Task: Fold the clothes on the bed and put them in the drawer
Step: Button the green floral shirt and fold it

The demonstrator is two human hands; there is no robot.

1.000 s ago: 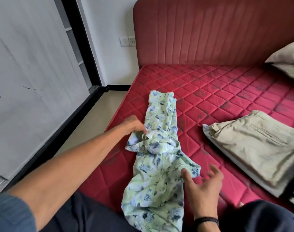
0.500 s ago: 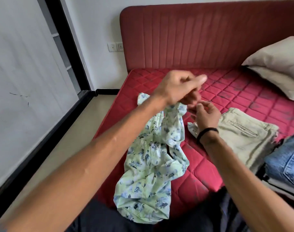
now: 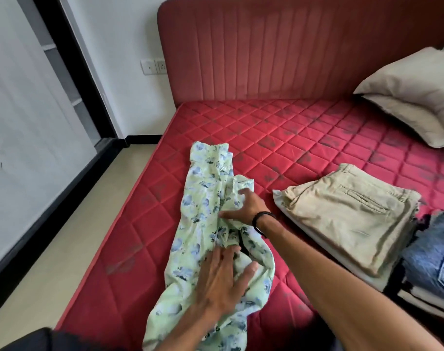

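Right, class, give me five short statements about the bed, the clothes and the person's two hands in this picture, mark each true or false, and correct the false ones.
1. Both hands lie flat on the floral garment. True: the left hand and right hand press it with straight fingers.
2. The beige trousers lie unfolded. False: they are folded, right of the garment.
3. A black band circles the left wrist. False: the right wrist.
4. A pillow rests by the headboard. True.
5. The mattress is blue. False: red, quilted.
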